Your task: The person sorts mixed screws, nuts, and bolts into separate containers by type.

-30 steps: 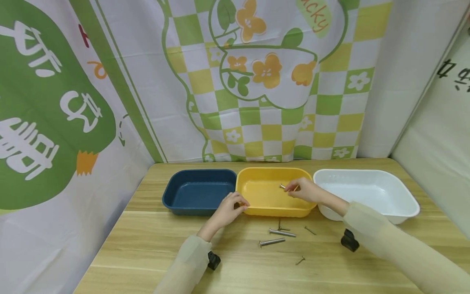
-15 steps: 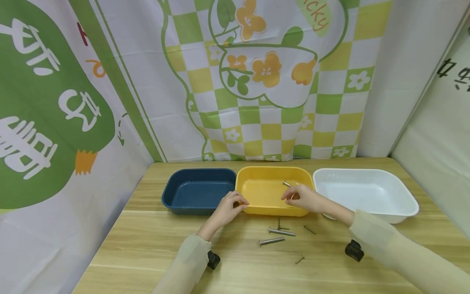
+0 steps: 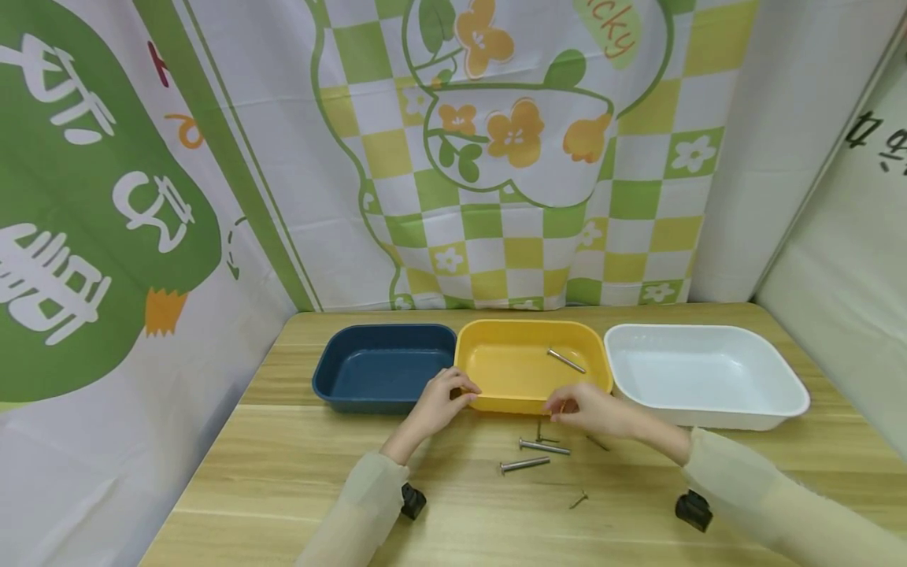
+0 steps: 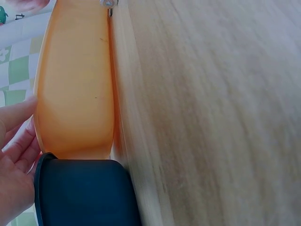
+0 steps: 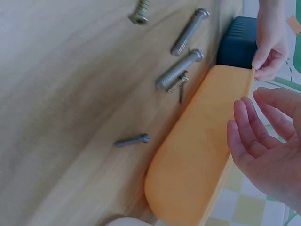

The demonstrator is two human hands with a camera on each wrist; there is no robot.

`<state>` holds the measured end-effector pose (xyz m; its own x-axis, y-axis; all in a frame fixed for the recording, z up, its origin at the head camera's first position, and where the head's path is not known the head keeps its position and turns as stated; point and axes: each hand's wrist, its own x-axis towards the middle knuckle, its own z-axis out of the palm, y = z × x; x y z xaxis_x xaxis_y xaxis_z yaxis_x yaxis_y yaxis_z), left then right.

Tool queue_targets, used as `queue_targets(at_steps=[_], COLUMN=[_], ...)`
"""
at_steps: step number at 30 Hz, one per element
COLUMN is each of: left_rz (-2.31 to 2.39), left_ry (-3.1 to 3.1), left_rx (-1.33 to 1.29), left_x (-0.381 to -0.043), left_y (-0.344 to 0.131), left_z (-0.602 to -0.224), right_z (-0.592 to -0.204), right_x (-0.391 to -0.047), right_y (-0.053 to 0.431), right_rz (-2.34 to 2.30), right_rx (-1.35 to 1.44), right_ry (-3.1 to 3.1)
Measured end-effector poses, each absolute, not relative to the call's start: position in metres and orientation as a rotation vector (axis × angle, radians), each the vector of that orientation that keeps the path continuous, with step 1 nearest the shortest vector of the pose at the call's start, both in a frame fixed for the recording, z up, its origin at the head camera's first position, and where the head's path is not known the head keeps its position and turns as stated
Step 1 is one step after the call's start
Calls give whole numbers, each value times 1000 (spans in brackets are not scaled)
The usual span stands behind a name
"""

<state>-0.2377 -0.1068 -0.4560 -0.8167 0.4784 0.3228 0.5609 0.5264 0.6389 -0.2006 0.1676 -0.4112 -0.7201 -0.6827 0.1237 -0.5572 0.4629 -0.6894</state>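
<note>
My left hand [image 3: 439, 400] pinches the rim of the yellow tray [image 3: 499, 405] at its near left corner; the right wrist view shows thumb and fingers on that edge. A long bolt [image 3: 566, 360] lies inside the tray, toward its right side. Over the tray's front edge hovers my right hand [image 3: 594, 409], fingers loosely bent and holding nothing. Just below it on the table are two thick bolts, one [image 3: 544, 447] behind the other [image 3: 524, 465]. Small screws [image 5: 178, 82] lie crossed beside them, with another screw [image 5: 132, 140] off to the right and one [image 3: 579, 499] nearer me.
A dark blue tray [image 3: 386, 408] stands against the yellow one on the left, and a white tray [image 3: 708, 419] on the right. All three sit in a row toward the back of the wooden table [image 3: 283, 488]. Patterned cloth [image 3: 524, 260] hangs behind.
My right hand has let go of the long bolt, which now lies in the yellow tray, and has moved back toward me over the front rim. My left hand has stayed put.
</note>
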Motion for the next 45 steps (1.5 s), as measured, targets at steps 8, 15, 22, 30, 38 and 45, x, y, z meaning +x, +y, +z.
queue_targets(at_steps=[8, 15, 22, 30, 38, 45], left_rz=[-1182, -1174, -1159, -1114, -1032, -1009], left_ry=[-2630, -2634, -2646, -2634, -2614, -2629], left_rx=[-910, -916, -959, -997, -1009, -1002], left_x=[-239, -238, -238, -238, -239, -240], left_y=[-107, -109, -112, -113, -116, -119], left_z=[-456, -455, -455, -453, -456, -458], right_z=[-426, -430, -434, -440, -444, -446], right_x=[-189, -184, -181, -183, -184, -184], right_y=[169, 168, 170, 171, 171, 172], right_rz=[-1055, -1025, -1014, -1006, -995, -1008], right_rx=[-1079, -1057, -1056, -1068, -1039, -1035], right_ry=[2521, 2530, 2545, 2573, 2552, 2562])
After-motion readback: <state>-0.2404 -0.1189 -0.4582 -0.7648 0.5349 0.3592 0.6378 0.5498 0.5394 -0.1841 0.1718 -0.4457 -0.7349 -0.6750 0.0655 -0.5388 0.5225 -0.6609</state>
